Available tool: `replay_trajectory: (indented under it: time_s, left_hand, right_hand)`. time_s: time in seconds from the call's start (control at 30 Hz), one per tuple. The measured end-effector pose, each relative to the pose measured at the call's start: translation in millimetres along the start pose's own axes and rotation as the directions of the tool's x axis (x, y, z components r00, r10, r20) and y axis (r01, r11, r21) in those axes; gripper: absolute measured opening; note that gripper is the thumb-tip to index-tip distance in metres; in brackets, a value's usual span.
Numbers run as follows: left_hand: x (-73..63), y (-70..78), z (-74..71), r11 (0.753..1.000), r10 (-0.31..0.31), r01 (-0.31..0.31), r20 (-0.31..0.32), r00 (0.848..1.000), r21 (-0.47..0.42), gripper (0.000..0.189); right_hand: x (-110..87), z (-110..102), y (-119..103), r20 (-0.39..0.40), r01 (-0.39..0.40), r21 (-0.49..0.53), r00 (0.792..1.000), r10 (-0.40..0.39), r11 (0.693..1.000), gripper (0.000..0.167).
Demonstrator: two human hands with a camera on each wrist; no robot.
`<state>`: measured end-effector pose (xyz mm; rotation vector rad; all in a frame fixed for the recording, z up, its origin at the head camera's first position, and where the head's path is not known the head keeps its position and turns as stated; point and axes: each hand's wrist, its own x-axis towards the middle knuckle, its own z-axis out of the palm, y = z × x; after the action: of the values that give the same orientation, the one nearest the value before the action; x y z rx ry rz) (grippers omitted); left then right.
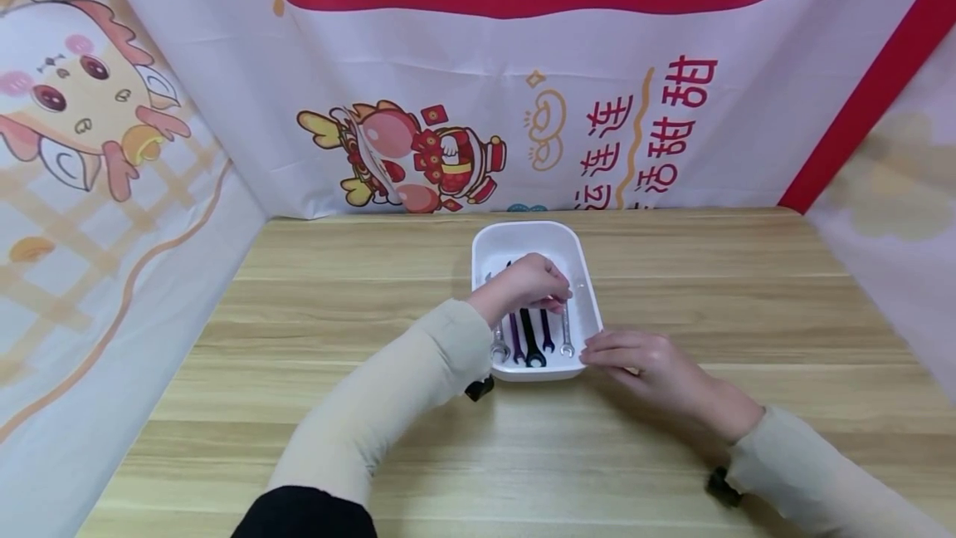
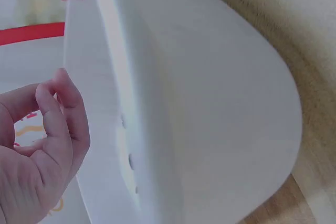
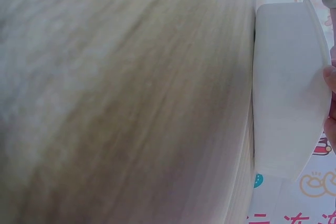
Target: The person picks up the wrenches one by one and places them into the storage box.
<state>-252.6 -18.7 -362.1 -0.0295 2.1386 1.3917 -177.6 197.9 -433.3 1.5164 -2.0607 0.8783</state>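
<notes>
A white plastic tray (image 1: 526,373) holds a row of several open-ended wrenches. A silver wrench (image 1: 566,337) lies furthest right, and a black wrench (image 1: 531,339) is near the middle. My left hand (image 1: 529,281) is over the tray and hides the upper ends of some wrenches. In the left wrist view its thumb and fingertips meet above the tray's rim (image 2: 118,40), with nothing visible between them. My right hand (image 1: 657,368) holds the tray's near right corner. The right wrist view shows its fingers (image 3: 329,80) at the rim.
The tray stands on a wood-grain table (image 1: 358,272), near its back edge. A printed cloth (image 1: 553,48) hangs behind the table, and more cloth covers both sides. A black strap piece (image 1: 480,388) sits under the left wrist, another (image 1: 723,486) under the right.
</notes>
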Motion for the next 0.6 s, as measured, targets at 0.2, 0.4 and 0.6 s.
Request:
replay_trajectory:
  time_s: [0.2,0.4,0.6]
  left_hand:
    - [-12.0,-1.1,-6.8,0.998,0.056,-0.054,0.046,0.997,-0.037,0.024]
    - [-21.6,-4.8,-12.9,0.995,0.103,-0.102,0.036,0.994,-0.024,0.025]
    - [-31.9,-11.6,-23.3,0.991,0.13,-0.129,0.029,0.991,-0.016,0.026]
  right_hand:
    - [1.2,0,1,-0.009,0.022,-0.008,1.0,-0.023,1.0,0.036]
    - [1.5,-1,1,-0.009,0.021,-0.019,1.0,-0.021,1.0,0.036]
    - [1.1,-1,0,0.018,-0.01,-0.023,1.0,0.01,1.0,0.042]
